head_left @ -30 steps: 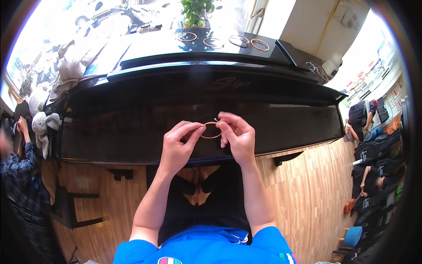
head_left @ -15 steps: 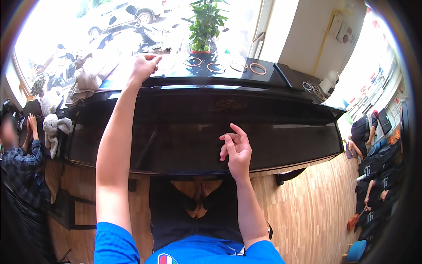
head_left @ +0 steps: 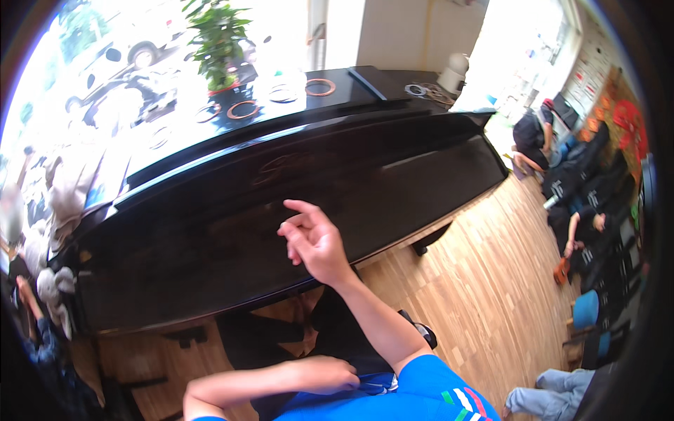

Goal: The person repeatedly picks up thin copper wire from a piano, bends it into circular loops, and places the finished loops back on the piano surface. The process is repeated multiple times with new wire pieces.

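Observation:
Low at my waist, my left hand (head_left: 323,375) lies against the hem of my blue shirt (head_left: 414,393), beside a white drawstring. Its fingers are curled in with the tips hidden, so what they hold, if anything, does not show. My right hand (head_left: 317,243) hovers above the black upright piano (head_left: 393,175), palm turned inward. The index finger is stretched out, the others bend loosely, and nothing is between them. On the piano's top lie several thin rings, among them a copper-coloured ring (head_left: 243,109) and another copper ring (head_left: 320,87). Glare washes out the leftmost ones.
A potted plant (head_left: 219,49) stands behind the rings by the bright window. Cables (head_left: 432,92) and a white device (head_left: 455,74) sit at the piano top's right end. Grey plush toys (head_left: 55,295) are at the left. Other people and a blue chair (head_left: 586,309) are at the right.
My left hand has come down from the piano top to my waist. The view has turned right and tilted. My right hand stays raised with its fingers much the same.

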Demonstrator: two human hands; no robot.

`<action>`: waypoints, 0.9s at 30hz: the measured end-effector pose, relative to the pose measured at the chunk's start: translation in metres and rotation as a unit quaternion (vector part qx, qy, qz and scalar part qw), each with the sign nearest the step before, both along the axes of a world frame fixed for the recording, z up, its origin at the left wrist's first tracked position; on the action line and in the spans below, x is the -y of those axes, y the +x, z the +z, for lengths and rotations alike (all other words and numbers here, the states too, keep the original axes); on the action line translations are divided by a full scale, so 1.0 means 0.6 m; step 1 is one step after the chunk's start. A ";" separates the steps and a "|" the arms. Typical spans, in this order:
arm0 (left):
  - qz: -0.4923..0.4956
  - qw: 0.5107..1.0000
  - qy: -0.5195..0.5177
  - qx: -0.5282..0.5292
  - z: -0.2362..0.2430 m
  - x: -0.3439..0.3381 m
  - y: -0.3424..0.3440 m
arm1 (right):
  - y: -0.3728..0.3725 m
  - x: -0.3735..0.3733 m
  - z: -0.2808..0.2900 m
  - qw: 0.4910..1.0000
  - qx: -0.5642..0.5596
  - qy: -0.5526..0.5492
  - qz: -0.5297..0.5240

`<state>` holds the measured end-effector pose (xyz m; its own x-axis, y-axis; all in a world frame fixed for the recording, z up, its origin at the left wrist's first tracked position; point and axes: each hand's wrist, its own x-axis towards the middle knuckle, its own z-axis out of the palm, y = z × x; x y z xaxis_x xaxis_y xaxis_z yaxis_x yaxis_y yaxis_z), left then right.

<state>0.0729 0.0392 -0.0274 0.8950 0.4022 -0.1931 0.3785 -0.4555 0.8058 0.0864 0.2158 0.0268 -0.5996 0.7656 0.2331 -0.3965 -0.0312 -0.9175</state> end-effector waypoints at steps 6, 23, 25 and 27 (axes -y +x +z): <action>-0.102 0.922 -0.120 0.353 -0.136 0.023 0.189 | 0.013 -0.004 -0.005 1.000 0.000 0.008 -0.022; -0.172 0.964 -0.103 0.177 -0.172 0.013 0.167 | 0.010 -0.004 -0.008 0.999 -0.014 0.013 -0.026; -0.179 0.962 -0.096 0.180 -0.173 0.019 0.164 | 0.007 -0.001 -0.002 1.000 0.001 0.012 -0.029; -0.237 0.936 -0.101 0.242 -0.157 -0.003 0.149 | 0.010 -0.001 -0.008 1.000 -0.003 0.004 -0.030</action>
